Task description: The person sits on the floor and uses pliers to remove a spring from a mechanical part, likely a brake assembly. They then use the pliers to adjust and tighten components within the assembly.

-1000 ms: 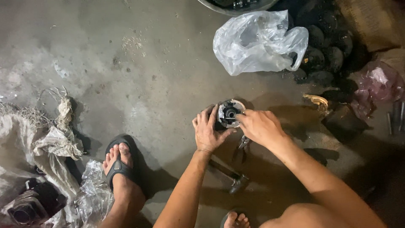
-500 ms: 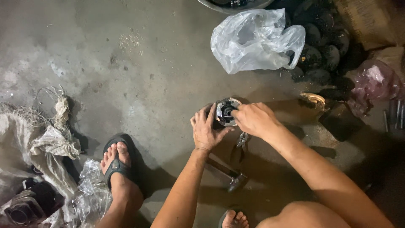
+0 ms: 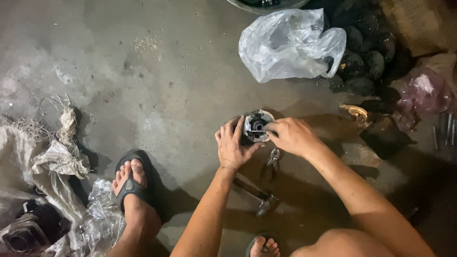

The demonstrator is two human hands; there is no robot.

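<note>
A round metal part [image 3: 257, 124] with a dark hollow centre stands upright on the concrete floor [image 3: 157, 104]. My left hand [image 3: 233, 145] wraps around its left side and steadies it. My right hand [image 3: 291, 135] rests on its right rim, fingertips pinching something thin at the top opening; what it is I cannot tell. Small pliers [image 3: 273, 156] lie on the floor just below my right hand. A hammer [image 3: 254, 192] lies between my forearms.
A crumpled clear plastic bag [image 3: 290, 43] lies beyond the part, next to a pile of dark greasy parts [image 3: 366, 62]. A pink bag [image 3: 423, 93] sits at the right. Sacks and rags [image 3: 43, 162] fill the left. My sandalled foot [image 3: 131, 183] is lower left.
Both hands stay on the round part. My right-hand fingers have shifted slightly over its rim. The view has drifted a little.
</note>
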